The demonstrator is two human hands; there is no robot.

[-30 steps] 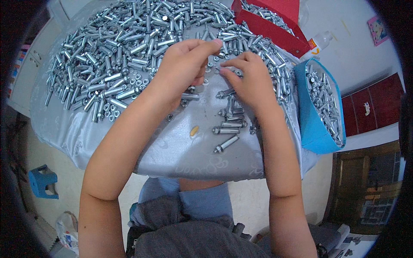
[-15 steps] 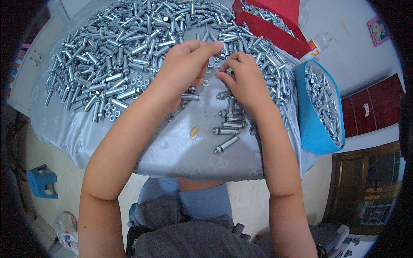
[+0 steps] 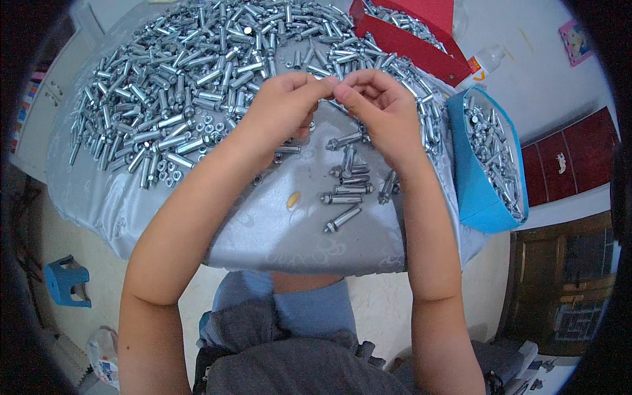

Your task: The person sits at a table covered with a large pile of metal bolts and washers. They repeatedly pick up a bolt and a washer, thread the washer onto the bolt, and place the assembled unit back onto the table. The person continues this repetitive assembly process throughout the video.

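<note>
Bolts [image 3: 191, 85] (silvery) cover grey tablecloth [image 3: 263, 230] above pale floor [image 3: 191, 289].

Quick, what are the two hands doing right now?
Left hand: fingers pinched shut; what it holds cannot be told.
Right hand: fingers pinched shut too, fingertips meeting the left's.

Soft, even light is falling across the table [image 3: 131, 197]; glare is glinting off the bolts [image 3: 197, 72]; edges are bending, corners darkening.

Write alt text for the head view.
Left hand and right hand meet fingertip to fingertip over a silver-clothed table, pinching something too small to tell. A heap of metal bolts lies beyond, a blue bin of bolts to the right.
</note>
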